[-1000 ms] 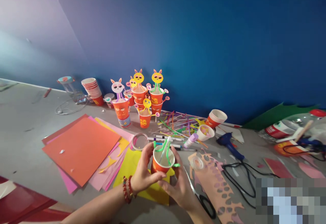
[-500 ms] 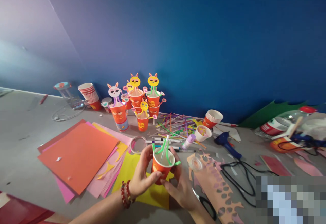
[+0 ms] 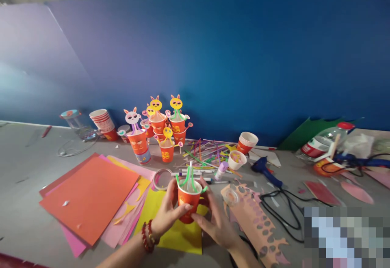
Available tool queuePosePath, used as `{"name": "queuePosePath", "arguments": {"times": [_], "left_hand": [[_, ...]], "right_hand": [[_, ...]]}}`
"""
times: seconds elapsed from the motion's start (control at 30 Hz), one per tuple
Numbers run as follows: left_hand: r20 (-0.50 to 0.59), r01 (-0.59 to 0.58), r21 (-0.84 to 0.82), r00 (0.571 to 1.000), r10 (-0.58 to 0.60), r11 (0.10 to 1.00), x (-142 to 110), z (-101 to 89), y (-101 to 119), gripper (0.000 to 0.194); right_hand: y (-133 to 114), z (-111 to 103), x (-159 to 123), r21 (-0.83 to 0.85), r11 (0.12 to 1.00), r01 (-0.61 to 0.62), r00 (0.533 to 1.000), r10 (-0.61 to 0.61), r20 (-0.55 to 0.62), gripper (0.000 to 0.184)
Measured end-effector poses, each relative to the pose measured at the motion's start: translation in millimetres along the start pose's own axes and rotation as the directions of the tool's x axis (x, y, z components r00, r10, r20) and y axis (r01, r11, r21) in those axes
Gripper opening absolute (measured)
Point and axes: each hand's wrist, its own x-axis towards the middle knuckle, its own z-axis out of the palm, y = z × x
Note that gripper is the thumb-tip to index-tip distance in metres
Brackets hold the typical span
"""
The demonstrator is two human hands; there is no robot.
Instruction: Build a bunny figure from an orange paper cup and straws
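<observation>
Squeezing too hard could dent the red cup (image 3: 187, 201), held between the left hand (image 3: 167, 213) and right hand (image 3: 217, 224) over the yellow paper (image 3: 172, 236); tipping it could make the green strips (image 3: 195, 181) slip out.

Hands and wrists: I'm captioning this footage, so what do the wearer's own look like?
The left hand is ungloved, with red beaded bracelets around the wrist. The right hand is ungloved too, and its wrist carries nothing. No sleeve shows on either side.
</observation>
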Motion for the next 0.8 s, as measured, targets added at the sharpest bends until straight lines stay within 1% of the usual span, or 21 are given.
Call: {"name": "queuePosePath", "arguments": {"times": [0.07,0.13,0.17,0.2,0.23,0.3,0.33,0.43,0.53,0.57,0.6,0.67,0.7,0.8], "left_hand": [[-0.048,0.033,0.021,0.998,-0.032,0.999,4,-3.4,5,0.07],[-0.127,0.083,0.045,0.989,-0.076,0.996,10,-7.9,13,0.066],[-0.171,0.11,0.059,0.98,-0.098,0.992,13,-10.1,18,0.06],[-0.186,0.141,0.075,0.975,-0.126,0.987,16,-12.0,24,0.054],[-0.175,0.168,0.084,0.973,-0.151,0.982,18,-13.5,29,0.048],[-0.122,0.213,0.096,0.972,-0.2,0.972,23,-15.0,40,0.043],[-0.102,0.226,0.108,0.971,-0.215,0.968,24,-15.0,45,0.042],[-0.071,0.225,0.148,0.974,-0.216,0.963,23,-15.5,55,0.044],[-0.042,0.237,0.199,0.972,-0.233,0.951,15,-23.9,57,0.051],[-0.051,0.257,0.235,0.966,-0.252,0.937,11,-29.6,56,0.055],[-0.092,0.283,0.291,0.959,-0.268,0.914,7,-36.8,54,0.061],[-0.221,0.344,0.413,0.936,-0.273,0.843,-1,-54.1,52,0.071],[-0.251,0.357,0.436,0.93,-0.269,0.826,-4,-63.4,51,0.073],[-0.297,0.39,0.482,0.915,-0.272,0.785,-12,-87.1,57,0.075]], "right_hand": [[-7,-13,3,-0.11,0.994,0.015,0.997,-0.022,-0.068,0.065],[-14,-28,5,-0.213,0.977,0.014,0.984,-0.051,-0.171,0.045],[-18,-36,5,-0.263,0.965,0.013,0.974,-0.072,-0.214,0.037],[-22,-44,4,-0.311,0.95,0.006,0.963,-0.089,-0.255,0.031],[-25,-50,3,-0.353,0.936,0.001,0.956,-0.105,-0.275,0.027],[-28,-59,-3,-0.436,0.9,-0.017,0.96,-0.107,-0.26,0.022],[-29,-60,-7,-0.483,0.875,-0.025,0.968,-0.101,-0.232,0.02],[-25,-59,-18,-0.633,0.774,-0.003,0.989,-0.092,-0.117,0.013],[-18,-55,-27,-0.727,0.685,0.05,0.993,-0.114,-0.04,0.01],[-16,-55,-29,-0.742,0.669,0.055,0.993,-0.116,-0.031,0.01],[-14,-55,-32,-0.752,0.657,0.057,0.993,-0.116,-0.027,0.01],[-11,-58,-38,-0.759,0.647,0.065,0.993,-0.12,-0.018,0.01],[-9,-60,-41,-0.759,0.646,0.075,0.991,-0.131,-0.013,0.012],[-6,-66,-56,-0.755,0.647,0.107,0.981,-0.194,-0.027,0.016]]}}
